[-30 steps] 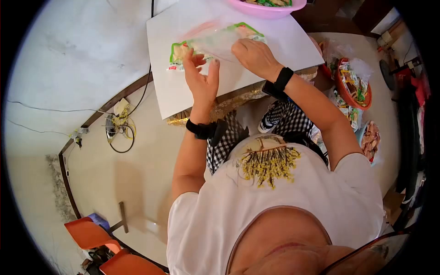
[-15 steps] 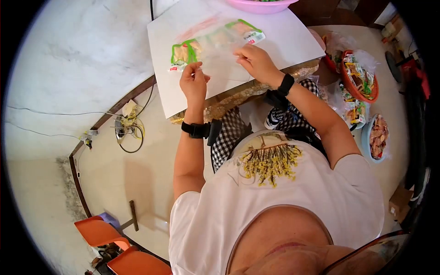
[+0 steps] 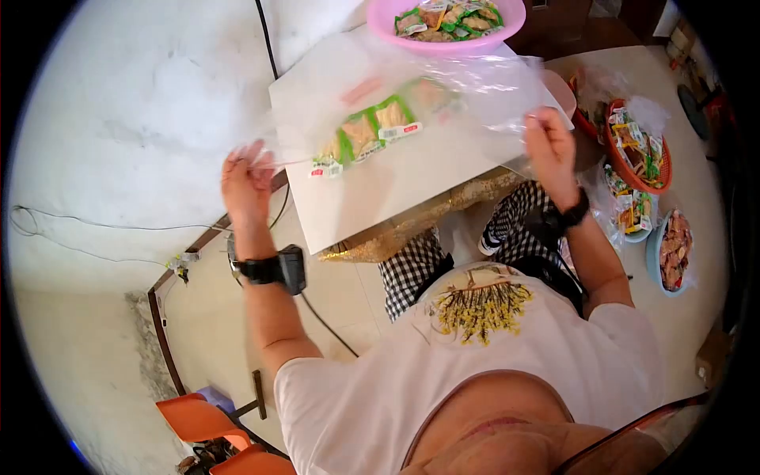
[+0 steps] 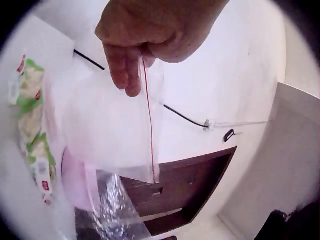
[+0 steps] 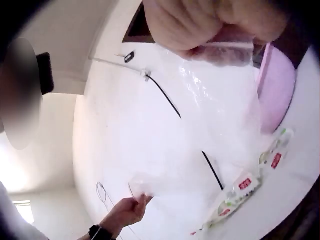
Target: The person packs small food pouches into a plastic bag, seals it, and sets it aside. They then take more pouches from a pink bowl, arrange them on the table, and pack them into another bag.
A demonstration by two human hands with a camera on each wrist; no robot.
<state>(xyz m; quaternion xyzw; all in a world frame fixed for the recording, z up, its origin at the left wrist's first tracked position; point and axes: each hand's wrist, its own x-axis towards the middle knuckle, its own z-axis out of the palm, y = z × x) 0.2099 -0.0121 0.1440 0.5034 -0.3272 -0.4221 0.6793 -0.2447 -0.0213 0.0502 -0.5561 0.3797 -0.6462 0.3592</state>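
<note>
A clear plastic zip bag (image 4: 110, 125) is stretched wide between my two hands above the table. At its left end, my left hand (image 3: 247, 186) pinches the edge close to a red seal line, which the left wrist view shows hanging from the fingers. My right hand (image 3: 552, 154), fingers curled, grips the bag's other end past the table's right side. Beneath the see-through film, several green-edged food packets (image 3: 360, 136) lie in a slanting row on the white tabletop (image 3: 380, 207). The film blurs the farthest packet.
Beyond the table's back edge is a pink basin (image 3: 447, 47) of similar packets. On the floor at right are a red basket (image 3: 662, 187) of packets and a light blue basin (image 3: 657, 273). Orange chairs (image 3: 190, 416) stand at lower left; a black cord (image 3: 267, 39) runs along the wall.
My hands were close together over the table; they have spread far apart, left hand to the left, right hand to the right, drawing the bag out between them.
</note>
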